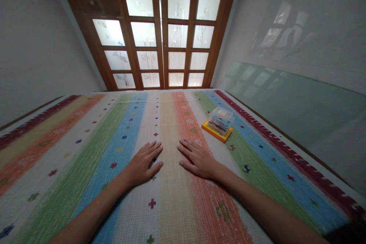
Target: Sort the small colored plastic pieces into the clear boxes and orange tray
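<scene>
My left hand lies palm down on a striped, patterned cloth, its fingers stretched out and the thumb apart. Across a strip of pale yellow cloth, my right hand rests the same way, fingers extended to the left. Neither hand holds anything. Beyond my right hand, to its upper right, a clear plastic box sits on a flat yellow-orange case. The box seems to have small items inside, too blurred to name. Both hands are apart from the box and the case.
Wooden doors with several frosted panes stand past the cloth's far edge. A greenish glass panel runs along the white wall at right. Another plain wall rises on the left.
</scene>
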The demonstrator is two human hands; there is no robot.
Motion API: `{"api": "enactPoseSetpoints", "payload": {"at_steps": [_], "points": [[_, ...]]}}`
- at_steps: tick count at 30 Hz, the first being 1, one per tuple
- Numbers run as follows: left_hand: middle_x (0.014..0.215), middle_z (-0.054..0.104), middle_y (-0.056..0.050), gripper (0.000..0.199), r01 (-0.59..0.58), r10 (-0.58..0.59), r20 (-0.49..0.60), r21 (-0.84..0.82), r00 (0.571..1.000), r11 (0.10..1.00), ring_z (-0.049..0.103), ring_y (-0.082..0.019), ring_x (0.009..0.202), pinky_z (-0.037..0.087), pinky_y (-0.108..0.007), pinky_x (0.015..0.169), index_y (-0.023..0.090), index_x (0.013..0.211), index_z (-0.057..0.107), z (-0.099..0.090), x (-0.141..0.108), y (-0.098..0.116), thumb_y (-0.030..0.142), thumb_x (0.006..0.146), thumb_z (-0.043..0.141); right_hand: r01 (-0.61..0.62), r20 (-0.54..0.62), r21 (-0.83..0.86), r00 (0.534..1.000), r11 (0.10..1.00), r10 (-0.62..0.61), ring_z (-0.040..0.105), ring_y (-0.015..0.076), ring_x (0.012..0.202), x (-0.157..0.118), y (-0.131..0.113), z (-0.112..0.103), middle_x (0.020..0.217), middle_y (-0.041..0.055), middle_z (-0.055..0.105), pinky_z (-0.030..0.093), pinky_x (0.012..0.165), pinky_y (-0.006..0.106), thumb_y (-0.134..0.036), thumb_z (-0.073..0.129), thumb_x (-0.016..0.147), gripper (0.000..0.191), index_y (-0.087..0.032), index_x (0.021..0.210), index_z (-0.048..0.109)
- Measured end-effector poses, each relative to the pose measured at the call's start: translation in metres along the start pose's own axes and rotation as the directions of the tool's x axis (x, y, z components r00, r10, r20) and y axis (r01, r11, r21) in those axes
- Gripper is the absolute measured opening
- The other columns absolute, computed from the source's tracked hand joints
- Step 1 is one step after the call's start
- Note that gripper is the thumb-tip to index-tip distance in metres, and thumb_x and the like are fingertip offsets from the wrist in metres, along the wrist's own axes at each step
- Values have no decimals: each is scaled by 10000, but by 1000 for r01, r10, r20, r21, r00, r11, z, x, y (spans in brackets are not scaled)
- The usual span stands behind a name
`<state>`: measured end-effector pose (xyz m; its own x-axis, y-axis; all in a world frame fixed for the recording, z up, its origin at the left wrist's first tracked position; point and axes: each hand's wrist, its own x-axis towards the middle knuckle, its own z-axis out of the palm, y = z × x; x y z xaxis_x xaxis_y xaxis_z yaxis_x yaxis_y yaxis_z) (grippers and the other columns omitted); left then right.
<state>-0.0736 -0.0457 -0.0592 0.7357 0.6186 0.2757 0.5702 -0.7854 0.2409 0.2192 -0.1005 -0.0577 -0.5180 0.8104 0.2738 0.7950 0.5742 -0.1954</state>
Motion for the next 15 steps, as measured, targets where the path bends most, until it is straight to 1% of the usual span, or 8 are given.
{"api": "enactPoseSetpoints", "payload": {"at_steps": [5,8,15], "points": [[1582,490,-139,577,11,-12,18,9,1000,1000,436,-320,1490,361,-564,1230,194,1505,512,-1,-4,4,488,1009,497,-3,6,-17,1000,1000,3,399,322,1499,0,0,-1,1593,191,453,353,1216,549,-493,463,1033,592,-148,1510,518],[1575,494,-153,583,22,-22,29,5,999,1000,438,-328,1488,356,-578,1228,174,1498,519,-4,-2,7,492,1010,491,-1,1,-25,1000,1000,1,397,314,1501,-1,0,-1,1598,186,446,348,1221,543,-493,457,1037,591,-150,1514,513],[1564,511,-152,580,30,-30,21,-24,999,999,441,-335,1486,342,-593,1231,181,1492,531,-4,-1,7,485,998,511,-11,5,-28,1000,1000,11,401,319,1498,0,-2,0,1592,195,452,353,1220,538,-476,478,1027,590,-137,1509,521]]}}
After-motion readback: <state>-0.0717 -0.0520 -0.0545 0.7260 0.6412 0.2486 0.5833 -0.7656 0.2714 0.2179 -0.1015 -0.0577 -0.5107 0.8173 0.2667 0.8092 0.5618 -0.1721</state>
